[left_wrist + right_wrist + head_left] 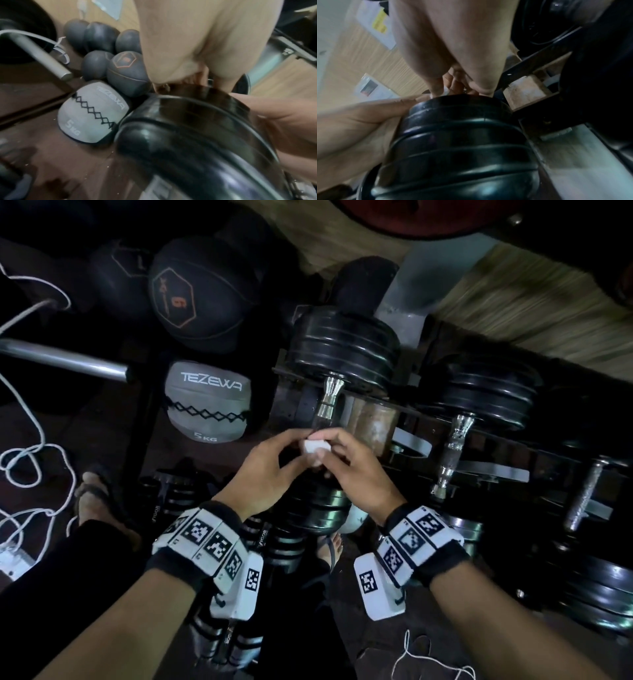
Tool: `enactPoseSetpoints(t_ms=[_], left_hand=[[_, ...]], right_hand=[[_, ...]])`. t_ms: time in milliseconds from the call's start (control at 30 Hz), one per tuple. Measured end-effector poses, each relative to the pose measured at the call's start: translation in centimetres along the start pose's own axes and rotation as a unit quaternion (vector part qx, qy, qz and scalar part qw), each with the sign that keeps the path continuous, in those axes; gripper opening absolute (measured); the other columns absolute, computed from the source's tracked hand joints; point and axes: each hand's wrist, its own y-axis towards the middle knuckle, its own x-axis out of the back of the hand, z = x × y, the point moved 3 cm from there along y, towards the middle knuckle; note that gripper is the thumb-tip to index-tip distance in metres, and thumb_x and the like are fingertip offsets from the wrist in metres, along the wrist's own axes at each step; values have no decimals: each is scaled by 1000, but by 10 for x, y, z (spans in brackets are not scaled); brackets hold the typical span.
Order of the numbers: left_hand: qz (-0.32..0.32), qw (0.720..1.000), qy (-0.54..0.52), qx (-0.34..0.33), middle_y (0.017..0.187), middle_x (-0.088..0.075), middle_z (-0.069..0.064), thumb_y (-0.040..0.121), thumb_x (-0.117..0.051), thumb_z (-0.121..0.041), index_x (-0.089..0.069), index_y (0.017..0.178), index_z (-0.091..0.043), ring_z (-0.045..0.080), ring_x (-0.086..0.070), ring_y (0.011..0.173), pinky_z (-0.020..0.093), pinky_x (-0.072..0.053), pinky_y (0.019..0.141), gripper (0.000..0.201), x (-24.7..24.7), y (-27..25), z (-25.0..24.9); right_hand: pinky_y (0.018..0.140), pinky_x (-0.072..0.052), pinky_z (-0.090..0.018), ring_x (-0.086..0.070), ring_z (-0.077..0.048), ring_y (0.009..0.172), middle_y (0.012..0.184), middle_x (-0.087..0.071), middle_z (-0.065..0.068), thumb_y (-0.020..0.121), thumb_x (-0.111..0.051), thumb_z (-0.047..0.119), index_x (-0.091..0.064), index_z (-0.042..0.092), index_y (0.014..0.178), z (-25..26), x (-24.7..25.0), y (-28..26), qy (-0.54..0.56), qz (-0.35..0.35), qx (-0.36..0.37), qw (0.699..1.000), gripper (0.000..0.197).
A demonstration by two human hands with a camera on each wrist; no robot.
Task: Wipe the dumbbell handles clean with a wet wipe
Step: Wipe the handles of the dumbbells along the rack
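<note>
Both hands are meeting over the middle of the near dumbbell (329, 405) on the rack (404, 409). The left hand (270, 470) and right hand (356, 467) are both pinching a small folded wipe (315, 447) between curled fingers, just above the handle (330, 397), whose far chrome end is showing beyond the fingertips. From the wrist views, the black plates (462, 142) are sitting right under both palms and are hiding the wipe almost entirely.

The risks, as I judge them: the wipe is bunched so small that it may be covering only a strip of the handle, leaving the underside untouched. Wet chrome is slippery, so the fingers could slide off and knock against the plates. A second dumbbell (455, 440) is waiting beside it, its handle apparently not yet wiped.
</note>
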Motion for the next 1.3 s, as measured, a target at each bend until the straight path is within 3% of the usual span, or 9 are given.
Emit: enactPoseSetpoints(t_ms=[133, 267, 367, 467, 600, 733, 933, 1100, 1300], left_hand=[[-87, 996, 7, 10, 99, -73, -2, 91, -70, -22, -70, 105, -16, 13, -69, 93, 26, -54, 85, 14, 8, 22, -1], [-214, 971, 103, 36, 97, -73, 9, 94, -66, -17, -71, 108, -9, 14, -67, 76, 9, -44, 62, 17, 26, 58, -7], [-183, 972, 147, 2, 115, -71, 10, 96, -64, -15, -70, 118, -6, 15, -64, 104, 7, -35, 80, 25, 21, 79, -22], [-86, 979, 185, 8, 131, -64, 8, 100, -54, -11, -64, 127, -5, 16, -58, 120, 9, -34, 93, 29, 3, 82, -21], [-13, 971, 240, 0, 100, -72, 13, 96, -58, -7, -72, 95, -8, 28, -67, 95, 27, -47, 82, 14, -1, 55, 2], [23, 977, 211, 1, 83, -71, 0, 94, -63, -7, -70, 76, -21, 13, -65, 79, 25, -47, 78, 25, 8, 59, 2], [-68, 992, 102, 32, 121, -68, 4, 96, -61, -8, -66, 124, -4, 15, -64, 111, 25, -46, 102, 28, 11, 101, -17], [52, 983, 173, 28, 74, -65, -4, 93, -55, 6, -66, 74, -25, 15, -62, 73, 25, -43, 69, 38, 2, 73, 17], [-15, 995, 53, 80, 69, -67, -11, 93, -63, -4, -70, 91, -10, -7, -59, 59, 6, -43, 59, 10, 9, 76, -2]], right_hand=[[72, -49, -12, -67, -5, 83, 106, -73, -4, 103, -53, 15, -58, 15, 128, 1, 10, -14, 46, -55, -21, 997, 25], [73, -50, -11, -65, 5, 78, 93, -71, 6, 105, -48, 27, -58, 25, 127, -18, 57, -41, -76, -181, -21, 980, 24], [66, -50, -12, -64, 0, 71, 83, -69, 8, 104, -49, 28, -64, 20, 121, -30, 93, -62, -186, -296, 11, 937, 24], [64, -54, -33, -64, -17, 67, 84, -71, -2, 105, -44, 36, -65, 16, 119, -38, 106, -73, -243, -327, 9, 913, 33], [67, -55, -42, -67, -31, 65, 73, -70, -4, 106, -38, 42, -64, 14, 108, -46, 97, -74, -346, -326, 15, 880, 39], [57, -51, -37, -64, -34, 52, 60, -65, -8, 100, -60, 26, -66, 9, 86, -35, 88, -74, -410, -379, 28, 829, 23], [54, -49, -33, -63, -31, 50, 57, -63, -4, 100, -61, 24, -60, 10, 75, -33, 81, -70, -433, -371, 27, 821, 28], [52, -33, -25, -60, -28, 49, 57, -59, -3, 99, -52, 30, -59, 11, 73, -33, 79, -68, -470, -360, 41, 805, 33], [49, -40, -26, -59, -25, 51, 57, -58, -2, 99, -50, 31, -59, 13, 71, -34, 78, -68, -475, -345, 41, 808, 34]])
